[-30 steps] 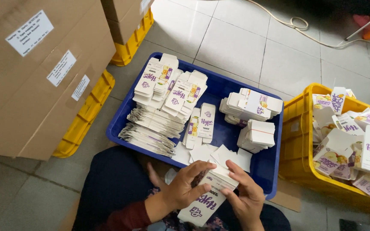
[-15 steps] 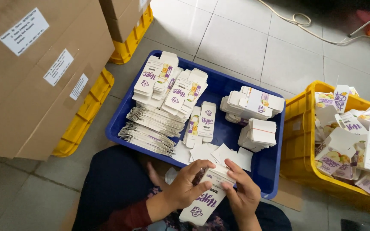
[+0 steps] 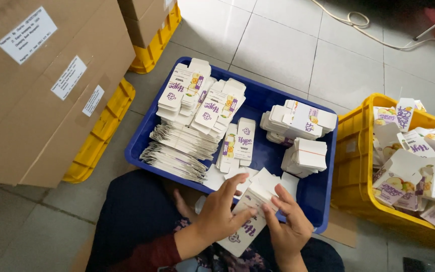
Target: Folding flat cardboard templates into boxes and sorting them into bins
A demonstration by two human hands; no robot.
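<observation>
Both hands on white carton [image 3: 250,221]: L hand [image 3: 217,214] pinches side, R hand [image 3: 290,226] fingers press flap. Blue tray [image 3: 323,201] just beyond. Best square corners first.

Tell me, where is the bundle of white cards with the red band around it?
In the head view, the banded bundle sits on the right side of the blue tray, just below a bigger pile of flat cartons and beside the yellow crate.

Soft, even daylight (faint shadows), sharp focus.
</observation>
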